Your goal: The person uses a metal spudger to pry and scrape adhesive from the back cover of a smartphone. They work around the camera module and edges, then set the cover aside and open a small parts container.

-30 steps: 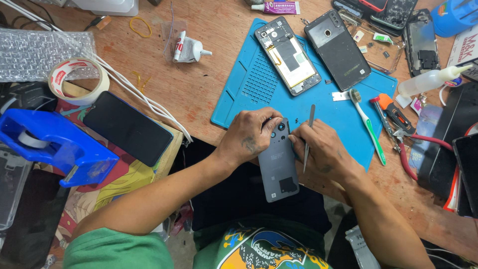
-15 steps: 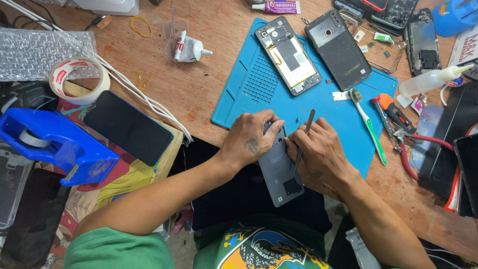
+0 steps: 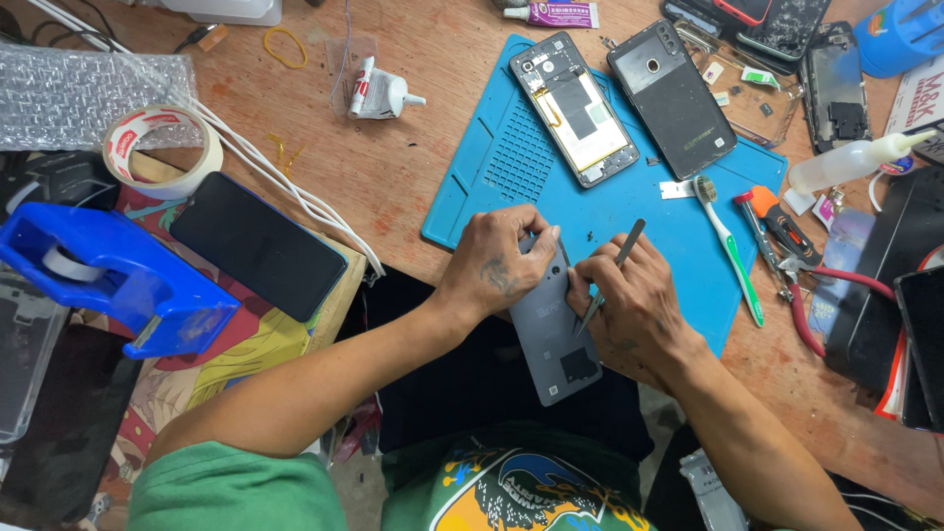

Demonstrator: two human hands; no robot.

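Grey phone back cover (image 3: 553,339) lies between both hands: left hand (image 3: 497,261) clamped over its top, right hand (image 3: 629,305) gripping metal tweezers (image 3: 610,275) against it

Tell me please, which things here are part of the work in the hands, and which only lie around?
In the work:
- grey phone back, held by left hand
- thin metal tool, in right hand
- blue mat underneath

Lying about:
- opened phone
- dark back cover
- toothbrush
- tape roll
- blue tape dispenser
- black phone
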